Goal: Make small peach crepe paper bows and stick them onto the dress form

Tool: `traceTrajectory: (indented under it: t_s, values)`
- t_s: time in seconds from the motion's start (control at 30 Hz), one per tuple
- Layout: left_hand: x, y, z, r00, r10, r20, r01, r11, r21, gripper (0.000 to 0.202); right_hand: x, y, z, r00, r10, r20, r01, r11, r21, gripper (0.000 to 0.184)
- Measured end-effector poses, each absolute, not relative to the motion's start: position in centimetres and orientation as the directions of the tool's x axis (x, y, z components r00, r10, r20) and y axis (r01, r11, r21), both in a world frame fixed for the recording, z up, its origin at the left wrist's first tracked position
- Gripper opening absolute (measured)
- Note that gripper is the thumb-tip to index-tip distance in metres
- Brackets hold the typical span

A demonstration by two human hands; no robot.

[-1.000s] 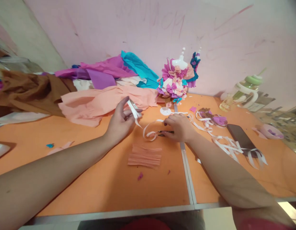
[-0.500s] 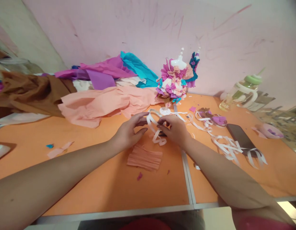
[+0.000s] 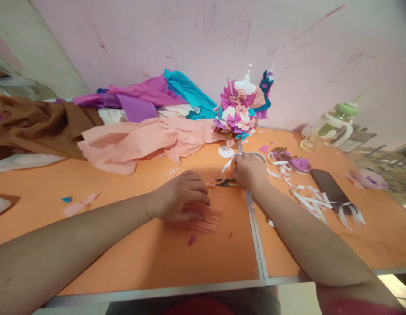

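Observation:
My left hand [image 3: 183, 197] hovers over a pleated piece of peach crepe paper [image 3: 209, 220], fingers curved and thumb apart, holding nothing. It covers the left part of that paper. Farther right, by the table's seam, my right hand [image 3: 251, 171] has its fingers curled on a white tape roll [image 3: 260, 155], low over the tabletop. Most of the roll is hidden behind the hand, and a loose white strip [image 3: 226, 165] trails left from it. Between my hands lies a slim black-and-yellow tool [image 3: 227, 183], its right end covered by my right hand.
Peach crepe paper [image 3: 144, 140] and brown crepe paper [image 3: 42, 127] lie along the back. A paper-flower-covered stand [image 3: 239, 109] rises against the wall. To the right are white strips [image 3: 309, 201], a dark phone [image 3: 330, 188] and a green-lidded bottle [image 3: 342, 120].
My right hand has moved away to the right with the white tape roll. My left hand has let go of it and come down toward me over the pleated paper.

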State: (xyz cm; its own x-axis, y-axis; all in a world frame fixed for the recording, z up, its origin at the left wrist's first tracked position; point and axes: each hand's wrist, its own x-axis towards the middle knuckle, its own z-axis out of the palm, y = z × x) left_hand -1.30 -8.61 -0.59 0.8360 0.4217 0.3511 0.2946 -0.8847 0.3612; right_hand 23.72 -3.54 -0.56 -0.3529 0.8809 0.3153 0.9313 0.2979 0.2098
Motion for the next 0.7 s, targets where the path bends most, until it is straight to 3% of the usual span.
traceTrajectory:
  t_s: [0.1,0.17,0.23,0.3,0.4,0.5,0.6,0.7]
  values:
    - [-1.4,-7.9,-1.4,0.74,0.545,0.394,0.421,-0.832,0.361,0.024,24.4,-3.0,-0.5,-0.216,0.923,0.319,0.966,0.154,0.209,0.025]
    - [-1.8,-6.8,-2.3,0.589,0.685,0.429,0.563,-0.728,0.391,0.027,24.3,-3.2,-0.2,-0.207,0.913,0.352,0.971,0.147,0.19,0.027]
    - [-2.3,-5.6,-3.4,0.46,0.788,0.41,0.674,-0.61,0.417,0.029,23.5,-4.1,0.1,-0.314,0.865,0.391,0.948,0.263,0.178,0.029]
    - [-2.7,-4.6,-4.1,0.424,0.846,0.323,0.721,-0.531,0.446,0.029,22.3,-5.5,0.4,-0.528,0.746,0.404,0.847,0.492,0.199,0.031]
    - [-2.8,-4.0,-4.4,0.414,0.874,0.254,0.76,-0.485,0.432,0.029,20.5,-7.7,0.5,-0.806,0.457,0.375,0.558,0.798,0.227,0.028]
    - [-2.5,-3.9,-4.0,0.463,0.859,0.219,0.777,-0.512,0.366,0.028,19.6,-8.8,0.2,-0.896,0.272,0.351,0.373,0.889,0.264,0.028]
    - [-2.1,-3.4,-3.7,0.529,0.828,0.187,0.753,-0.56,0.345,0.023,19.6,-8.3,-0.4,-0.891,0.248,0.379,0.367,0.887,0.281,0.026]
    - [-1.7,-2.0,-3.4,0.553,0.795,0.251,0.694,-0.606,0.389,0.018,20.2,-7.1,-1.0,-0.851,0.342,0.399,0.464,0.845,0.265,0.025]
